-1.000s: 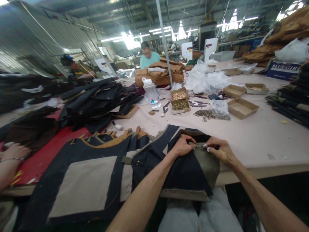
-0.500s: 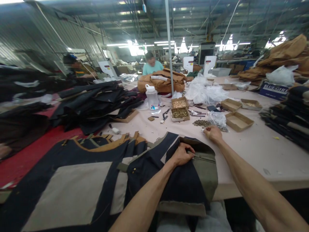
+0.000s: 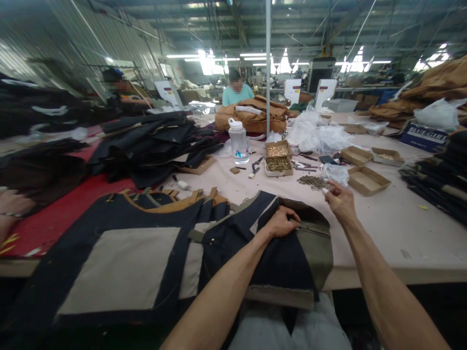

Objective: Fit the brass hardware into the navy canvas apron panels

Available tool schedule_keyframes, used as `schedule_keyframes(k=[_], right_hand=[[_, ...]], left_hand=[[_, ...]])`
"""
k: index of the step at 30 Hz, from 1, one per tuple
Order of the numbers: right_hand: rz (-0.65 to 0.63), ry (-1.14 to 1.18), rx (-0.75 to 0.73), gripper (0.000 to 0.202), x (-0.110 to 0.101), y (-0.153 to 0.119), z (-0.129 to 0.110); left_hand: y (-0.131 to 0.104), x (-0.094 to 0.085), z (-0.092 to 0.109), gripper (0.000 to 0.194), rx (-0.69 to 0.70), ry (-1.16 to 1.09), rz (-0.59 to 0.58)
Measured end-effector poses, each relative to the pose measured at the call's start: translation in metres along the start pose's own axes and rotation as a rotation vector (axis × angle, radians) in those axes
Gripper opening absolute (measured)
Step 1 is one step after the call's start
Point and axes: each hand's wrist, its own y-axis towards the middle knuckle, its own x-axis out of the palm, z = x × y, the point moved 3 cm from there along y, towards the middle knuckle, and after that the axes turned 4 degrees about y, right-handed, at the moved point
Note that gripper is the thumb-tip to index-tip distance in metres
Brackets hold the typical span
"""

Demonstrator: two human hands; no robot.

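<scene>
Navy garment (image 3: pixel 280 262) overhangs table edge (image 3: pixel 401 274); left hand (image 3: pixel 281 222) pins it.

White letters reading "BLUE GIRL" stand on a dark blue box (image 3: pixel 423 137) at the frame's right edge. Other labels are too blurred to read.

Both forearms are bare to the elbow, with no sleeves, watch or bracelet showing. The left hand (image 3: pixel 280 222) and right hand (image 3: pixel 338 200) wear no gloves. Light grey trousers cover the lap.
</scene>
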Motion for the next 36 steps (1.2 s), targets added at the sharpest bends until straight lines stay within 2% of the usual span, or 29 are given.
schedule_keyframes(k=[3, 7, 11, 16, 24, 30, 36], right_hand=[[0.039, 0.249, -0.032, 0.039, -0.003, -0.044, -0.001], [-0.076, 0.427, 0.06, 0.035, 0.022, -0.085, 0.007], [-0.107, 0.548, 0.225, 0.042, 0.05, -0.092, 0.027], [-0.078, 0.655, 0.276, 0.043, 0.059, -0.091, 0.039], [-0.118, 0.577, 0.234, 0.046, 0.059, -0.095, 0.039], [0.076, 0.436, 0.103, 0.053, 0.058, -0.098, 0.044], [-0.06, 0.146, -0.05, 0.034, 0.057, -0.098, 0.034]], left_hand=[[0.004, 0.003, -0.006, 0.024, 0.011, -0.025, -0.009], [0.006, 0.003, -0.009, 0.025, 0.04, -0.078, -0.054], [0.003, -0.002, -0.004, 0.036, 0.138, -0.174, -0.099], [0.002, -0.001, -0.005, 0.043, 0.114, -0.157, -0.066], [0.007, 0.003, -0.012, 0.023, 0.089, -0.168, -0.016], [0.01, 0.004, -0.012, 0.017, 0.013, -0.236, 0.01], [0.008, 0.0, -0.013, 0.019, -0.015, -0.343, 0.02]])
